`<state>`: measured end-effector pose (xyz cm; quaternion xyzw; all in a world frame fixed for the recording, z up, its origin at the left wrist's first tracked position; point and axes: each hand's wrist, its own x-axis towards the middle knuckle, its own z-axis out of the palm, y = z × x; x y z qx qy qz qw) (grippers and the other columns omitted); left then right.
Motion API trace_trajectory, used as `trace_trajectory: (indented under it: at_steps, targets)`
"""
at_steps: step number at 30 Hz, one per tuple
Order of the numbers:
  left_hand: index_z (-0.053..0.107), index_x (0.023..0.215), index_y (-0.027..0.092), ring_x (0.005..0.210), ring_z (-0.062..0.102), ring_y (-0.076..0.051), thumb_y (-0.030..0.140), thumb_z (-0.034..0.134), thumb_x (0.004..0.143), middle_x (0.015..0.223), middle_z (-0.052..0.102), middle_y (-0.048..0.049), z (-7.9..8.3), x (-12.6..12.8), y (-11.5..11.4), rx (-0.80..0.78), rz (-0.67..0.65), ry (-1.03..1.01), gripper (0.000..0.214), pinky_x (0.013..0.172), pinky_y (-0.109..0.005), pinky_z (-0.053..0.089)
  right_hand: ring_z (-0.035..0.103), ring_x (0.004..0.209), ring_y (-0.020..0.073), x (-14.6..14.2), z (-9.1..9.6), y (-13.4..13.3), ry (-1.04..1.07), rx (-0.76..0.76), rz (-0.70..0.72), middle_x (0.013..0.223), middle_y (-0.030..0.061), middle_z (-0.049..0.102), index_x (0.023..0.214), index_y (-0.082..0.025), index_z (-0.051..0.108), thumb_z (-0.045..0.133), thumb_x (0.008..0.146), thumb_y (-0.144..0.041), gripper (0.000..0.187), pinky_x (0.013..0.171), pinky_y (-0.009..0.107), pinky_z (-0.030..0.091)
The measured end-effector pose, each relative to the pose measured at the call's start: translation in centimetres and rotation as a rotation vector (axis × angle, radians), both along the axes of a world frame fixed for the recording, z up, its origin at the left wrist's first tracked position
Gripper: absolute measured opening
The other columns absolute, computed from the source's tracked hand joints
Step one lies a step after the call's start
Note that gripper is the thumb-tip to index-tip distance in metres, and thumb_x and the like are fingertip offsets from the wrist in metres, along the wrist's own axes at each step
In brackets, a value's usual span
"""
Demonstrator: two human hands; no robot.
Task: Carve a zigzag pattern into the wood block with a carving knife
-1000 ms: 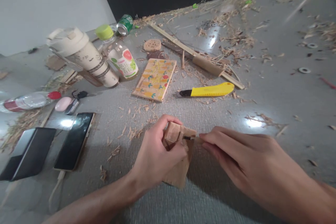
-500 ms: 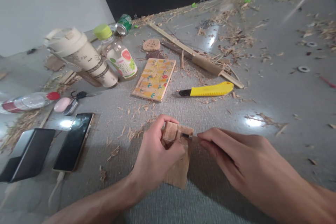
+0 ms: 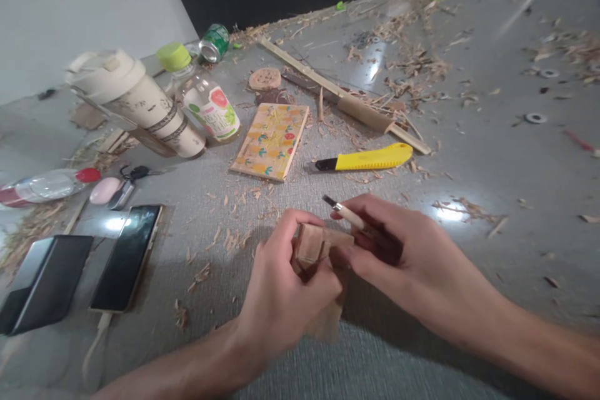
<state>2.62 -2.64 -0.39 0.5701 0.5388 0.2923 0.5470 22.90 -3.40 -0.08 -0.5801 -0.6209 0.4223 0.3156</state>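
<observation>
My left hand is closed around a wooden block with a groove cut across its upper end. The block's lower part shows beneath my thumb, just over the grey table. My right hand holds a small wood-carving chisel by its pale handle. The metal tip points up and to the left, off the wood. My right thumb reaches the block's right edge, and seems to touch it. Beyond my hands lies a yellow utility knife, its blade end to the left.
A patterned board lies ahead, beside a bottle with a green cap and a cream tumbler. Wood strips and shavings are scattered behind. On the left are a phone, a dark folded case and a lying bottle.
The chisel tip has left the groove; the tool now points up and left in my right hand. That hand has moved left, its thumb coming to the block. The block has tilted slightly.
</observation>
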Motion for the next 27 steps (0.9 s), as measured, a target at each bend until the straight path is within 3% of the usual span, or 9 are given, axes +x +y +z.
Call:
trace_trajectory:
  at_steps: [5,13,18,23,27]
  targets:
    - [0.067,0.107,0.026,0.057,0.059,-0.014,0.027,0.072,0.082,0.070,0.069,0.0065,0.3,0.4,-0.4,0.061,0.008,0.020,0.025,0.051,-0.023,0.050,0.040,0.061,0.0138,-0.5,0.4,0.1,0.101,-0.132,-0.033,0.066,-0.0057,0.046,0.090,-0.024,0.073,0.071,0.089,-0.044,0.020,0.048,0.028,0.033]
    - [0.068,0.105,0.025,0.052,0.061,-0.013,0.024,0.069,0.080,0.069,0.072,0.0060,0.3,0.6,-0.5,0.146,0.023,0.032,0.025,0.048,-0.021,0.053,0.038,0.058,0.0123,-0.6,0.6,0.1,0.079,-0.114,-0.041,0.063,-0.0063,0.044,0.078,-0.025,0.068,0.070,0.087,-0.039,0.017,0.047,0.027,0.031]
    - [0.068,0.105,0.025,0.049,0.060,-0.011,0.022,0.070,0.080,0.068,0.071,0.0071,0.2,0.5,-0.7,0.191,0.028,0.008,0.025,0.045,-0.017,0.051,0.040,0.061,0.0127,-0.4,0.4,-0.1,0.103,-0.143,-0.036,0.065,-0.0059,0.047,0.080,-0.024,0.069,0.072,0.087,-0.039,0.017,0.049,0.027,0.031]
    - [0.066,0.109,0.025,0.046,0.057,-0.008,0.017,0.070,0.083,0.067,0.070,0.0091,-0.3,0.4,-1.0,0.239,0.005,0.002,0.027,0.044,-0.014,0.048,0.039,0.062,0.0130,-0.4,0.3,0.1,0.201,-0.218,-0.031,0.067,-0.0068,0.042,0.086,-0.025,0.075,0.076,0.087,-0.040,0.015,0.051,0.028,0.029]
    - [0.066,0.112,0.026,0.040,0.055,-0.006,0.013,0.066,0.082,0.062,0.066,0.0127,0.0,0.4,-1.2,0.383,-0.045,0.038,0.033,0.041,-0.011,0.045,0.034,0.060,0.0121,-0.3,0.6,0.0,0.345,-0.320,-0.004,0.066,-0.0083,0.036,0.083,-0.025,0.070,0.078,0.083,-0.036,0.012,0.051,0.030,0.024]
